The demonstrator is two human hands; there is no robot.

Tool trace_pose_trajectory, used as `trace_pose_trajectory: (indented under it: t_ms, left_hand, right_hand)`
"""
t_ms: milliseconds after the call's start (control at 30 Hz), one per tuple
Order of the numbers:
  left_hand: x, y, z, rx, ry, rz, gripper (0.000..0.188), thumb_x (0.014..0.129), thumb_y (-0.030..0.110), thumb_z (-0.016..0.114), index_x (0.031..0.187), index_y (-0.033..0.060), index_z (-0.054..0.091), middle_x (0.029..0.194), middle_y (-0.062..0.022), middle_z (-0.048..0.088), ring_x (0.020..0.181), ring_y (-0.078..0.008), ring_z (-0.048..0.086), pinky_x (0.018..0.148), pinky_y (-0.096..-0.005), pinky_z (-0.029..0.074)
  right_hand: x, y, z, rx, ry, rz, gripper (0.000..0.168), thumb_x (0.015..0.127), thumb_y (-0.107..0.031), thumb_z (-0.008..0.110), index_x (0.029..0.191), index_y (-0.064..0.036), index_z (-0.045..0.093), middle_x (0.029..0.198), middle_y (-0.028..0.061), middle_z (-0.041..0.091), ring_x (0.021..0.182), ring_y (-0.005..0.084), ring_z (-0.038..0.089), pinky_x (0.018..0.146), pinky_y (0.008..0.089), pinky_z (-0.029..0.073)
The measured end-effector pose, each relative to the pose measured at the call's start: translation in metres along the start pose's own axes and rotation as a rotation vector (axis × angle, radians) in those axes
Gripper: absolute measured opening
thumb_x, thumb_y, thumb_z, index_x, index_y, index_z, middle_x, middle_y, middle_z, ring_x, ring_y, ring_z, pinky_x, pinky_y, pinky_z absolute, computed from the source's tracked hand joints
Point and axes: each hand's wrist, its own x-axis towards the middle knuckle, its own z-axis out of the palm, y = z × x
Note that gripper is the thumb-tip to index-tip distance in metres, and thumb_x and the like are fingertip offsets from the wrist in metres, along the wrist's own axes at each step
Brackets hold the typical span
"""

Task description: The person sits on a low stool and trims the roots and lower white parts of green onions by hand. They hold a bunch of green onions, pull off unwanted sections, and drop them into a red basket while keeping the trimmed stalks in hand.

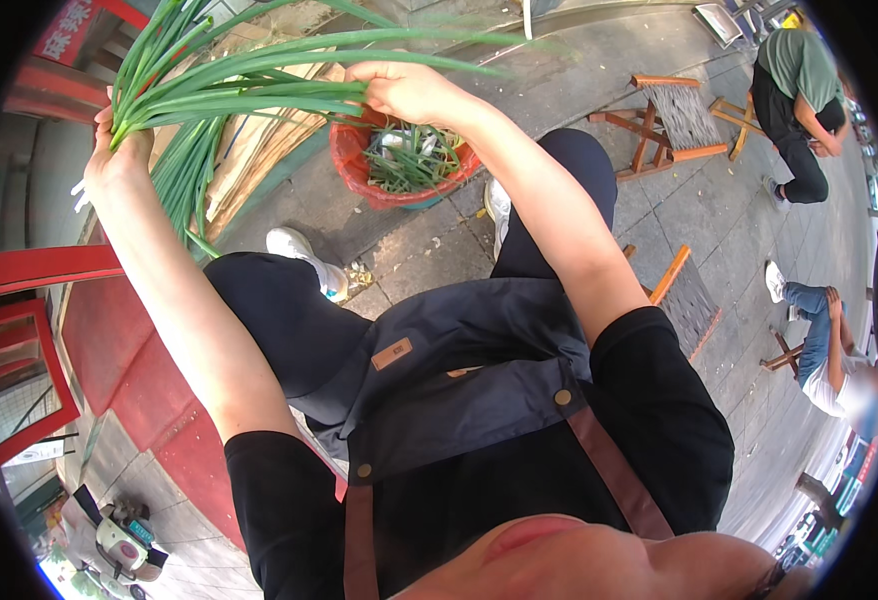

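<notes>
My left hand (122,154) grips a bunch of scallions (221,94) near their pale lower ends, at the upper left. The long green leaves spread up and to the right. My right hand (407,91) has its fingers closed around some of the leaf ends. Under the bunch, more scallions (190,180) lie beside a stack of flattened cardboard (274,154). Just below my right hand stands a bin with a red plastic liner (349,169). Scallion scraps (413,161) and some whitish bits fill it.
Folding stools (683,116) with woven seats stand on the pavement at right, one close to my right elbow. Two people (799,82) sit farther right. A red rail (41,270) and red-framed door (64,390) are at left; a parked scooter (120,544) is at lower left.
</notes>
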Motion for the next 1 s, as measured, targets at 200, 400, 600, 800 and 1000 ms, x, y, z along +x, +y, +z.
trace_pose_trajectory:
  t_ms: [200, 400, 600, 800, 1000]
  left_hand:
    - [-0.001, -0.026, 0.000, -0.084, 0.021, -0.013, 0.019, 0.098, 0.016, 0.037, 0.089, 0.0034, 0.047, 0.067, -0.0075, 0.043, 0.064, -0.0200, 0.051, 0.088, -0.0538, 0.051]
    - [0.015, 0.019, 0.003, -0.073, -0.071, 0.091, 0.021, 0.097, 0.015, 0.036, 0.081, 0.0063, 0.046, 0.066, -0.0075, 0.044, 0.065, -0.0206, 0.053, 0.086, -0.0532, 0.052]
    - [0.010, 0.030, -0.004, -0.081, -0.014, 0.020, 0.025, 0.097, 0.016, 0.036, 0.082, 0.0025, 0.050, 0.067, -0.0089, 0.047, 0.067, -0.0214, 0.054, 0.087, -0.0524, 0.052]
    - [0.005, 0.020, -0.001, -0.015, -0.083, 0.019, 0.024, 0.094, 0.010, 0.042, 0.070, 0.0088, 0.044, 0.088, -0.0150, 0.056, 0.094, -0.0283, 0.056, 0.093, -0.0473, 0.044]
    - [0.002, 0.017, -0.004, -0.030, -0.040, -0.102, 0.023, 0.094, 0.007, 0.039, 0.073, 0.0063, 0.048, 0.072, -0.0085, 0.050, 0.081, -0.0236, 0.056, 0.093, -0.0495, 0.048]
  right_hand:
    - [0.016, 0.037, -0.010, -0.151, 0.269, -0.158, 0.028, 0.082, 0.002, 0.048, 0.094, -0.005, 0.072, 0.068, -0.0014, 0.056, 0.062, 0.0052, 0.045, 0.053, 0.0243, 0.036]
    - [-0.004, 0.009, -0.017, 0.273, -0.040, 0.024, 0.032, 0.095, -0.012, 0.055, 0.127, -0.008, 0.058, 0.071, -0.0060, 0.049, 0.059, 0.0029, 0.035, 0.051, 0.0188, 0.028]
    - [-0.007, 0.020, -0.027, -0.320, 0.088, -0.382, 0.016, 0.090, -0.011, 0.060, 0.102, -0.008, 0.071, 0.070, 0.0010, 0.060, 0.066, 0.0057, 0.051, 0.057, 0.0237, 0.041]
    - [0.001, 0.018, -0.024, -0.604, 0.226, -0.117, 0.020, 0.085, -0.008, 0.050, 0.090, -0.009, 0.069, 0.068, 0.0108, 0.061, 0.066, 0.0219, 0.059, 0.063, 0.0351, 0.047]
    - [0.016, 0.027, 0.012, -0.345, 0.285, -0.083, 0.035, 0.092, -0.030, 0.058, 0.122, -0.012, 0.060, 0.095, 0.0126, 0.068, 0.095, 0.0284, 0.064, 0.086, 0.0359, 0.047]
